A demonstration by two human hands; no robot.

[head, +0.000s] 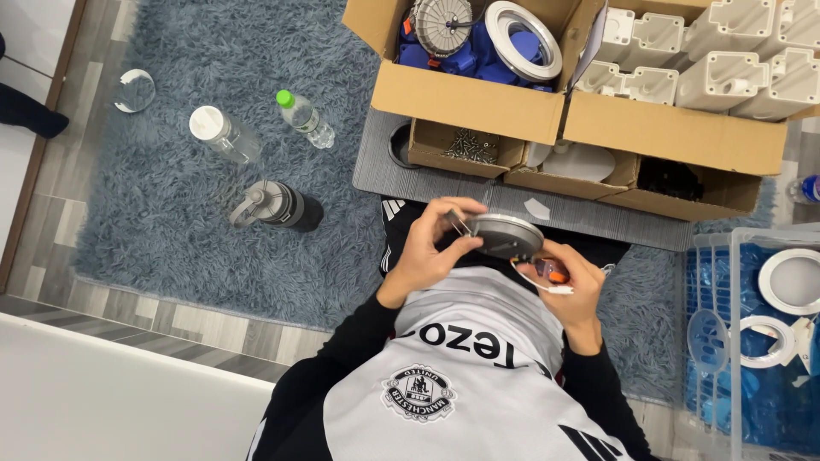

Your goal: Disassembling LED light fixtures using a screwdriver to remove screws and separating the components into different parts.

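My left hand grips the edge of a round grey metal lamp housing, held up in front of my chest. My right hand is just below and right of it, closed on a small orange part with a white wire and connector trailing from it. The orange part sits close to the underside of the housing; whether they touch I cannot tell. Both hands hover over my lap, above a grey ribbed mat.
Cardboard boxes hold blue-wrapped round lamps, white plastic blocks, screws and small parts. A clear crate with white rings stands at right. Three bottles and a glass lie on the shaggy blue rug at left.
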